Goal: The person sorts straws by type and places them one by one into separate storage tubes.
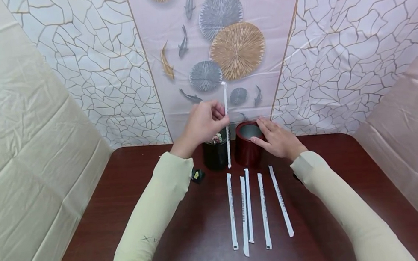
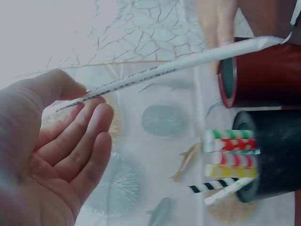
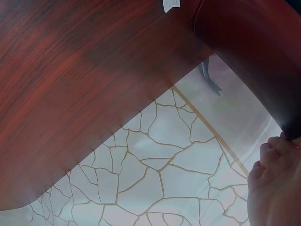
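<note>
Upright at the centre of the head view, a slim, white wrapped straw [image 1: 225, 98] is pinched between the thumb and forefinger of the left hand [image 1: 207, 120]; its papery sleeve bears fine dark print. It hangs in front of the gap between two cylinders. Left of the gap stands a glossy black cup [image 1: 215, 156], holding paper straws [image 2: 235, 159] in stripes and dots of green, red, pink, yellow and black. Right of it is a smooth, dark-red cup [image 1: 248, 154] with a greyish inside, its rim touched by the right hand [image 1: 279, 139], thumb spread from the extended fingers. At lower centre, five flat-ended wrapped straws [image 1: 232, 214] lie roughly lengthwise on the wood-grained, reddish-brown table [image 1: 192, 253]. Behind, creased cloth [image 1: 199, 41] shows fish, fringed discs and crackled gold lines.
</note>
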`<state>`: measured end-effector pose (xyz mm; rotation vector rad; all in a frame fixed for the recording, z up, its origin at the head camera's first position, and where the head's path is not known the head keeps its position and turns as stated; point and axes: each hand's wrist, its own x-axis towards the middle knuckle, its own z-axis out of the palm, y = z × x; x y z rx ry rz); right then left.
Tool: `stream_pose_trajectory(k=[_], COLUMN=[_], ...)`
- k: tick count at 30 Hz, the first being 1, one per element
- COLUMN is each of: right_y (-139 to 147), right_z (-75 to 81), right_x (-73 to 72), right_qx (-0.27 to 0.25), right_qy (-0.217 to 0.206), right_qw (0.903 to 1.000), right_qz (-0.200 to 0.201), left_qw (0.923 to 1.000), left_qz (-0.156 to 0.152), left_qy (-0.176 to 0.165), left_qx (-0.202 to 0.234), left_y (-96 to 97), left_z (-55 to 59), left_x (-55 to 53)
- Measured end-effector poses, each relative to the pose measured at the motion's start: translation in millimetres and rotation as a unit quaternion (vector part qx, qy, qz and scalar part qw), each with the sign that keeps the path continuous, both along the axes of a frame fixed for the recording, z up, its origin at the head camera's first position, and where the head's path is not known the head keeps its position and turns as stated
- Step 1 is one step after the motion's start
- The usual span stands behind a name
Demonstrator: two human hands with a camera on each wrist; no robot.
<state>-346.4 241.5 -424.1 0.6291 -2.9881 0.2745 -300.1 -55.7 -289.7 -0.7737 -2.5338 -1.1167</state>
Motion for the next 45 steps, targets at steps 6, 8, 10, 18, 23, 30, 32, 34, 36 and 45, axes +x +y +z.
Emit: stream_pose_trajectory(k=[6,8,10,18,23,30,32,34,36,45], right_y=[-0.5,-0.9,-1.4,-2.6,-3.0,-0.3,0.2,0.7,0.8,-0.7], right_z=[-0.9,-0.5,-0.1,0.9,1.7,-0.8,-1.0,-1.2,-1.0,-1.9], right_x=[0.3,0.4,0.0,-1.2,0.2,0.0,-0.5,-0.9,-0.9,0.2], right_qx=[0.000,0.002,0.004,0.018,0.019,0.014,0.013,0.012,0.012,0.008], right_qy=[-0.001,-0.001,-0.001,-0.002,-0.001,0.006,0.012,0.013,0.012,0.015], right_qw=[1.0000,1.0000,1.0000,0.9998,0.9998,0.9999,0.9999,0.9998,0.9999,0.9999], right_qz=[-0.001,0.001,0.002,0.001,0.001,0.001,0.001,0.000,0.000,0.002], left_qw=[0.9984,0.9976,0.9966,0.9962,0.9970,0.9977,0.9975,0.9972,0.9969,0.9964], left_qz=[0.035,0.042,0.047,0.060,0.056,0.039,0.042,0.045,0.050,0.057], left_qy=[0.042,0.051,0.061,0.059,0.054,0.055,0.056,0.056,0.056,0.015], left_qx=[0.014,0.021,0.028,0.021,0.005,-0.007,-0.014,-0.020,-0.025,-0.060], left_y=[9.5,12.8,16.2,31.0,38.6,47.3,49.9,52.6,55.0,61.3], left_z=[21.4,25.7,28.9,21.9,4.6,-20.5,-26.0,-31.3,-36.3,-44.4], left_x=[-9.9,-13.0,-15.7,-23.0,-27.3,-34.9,-37.3,-39.6,-41.8,-44.2])
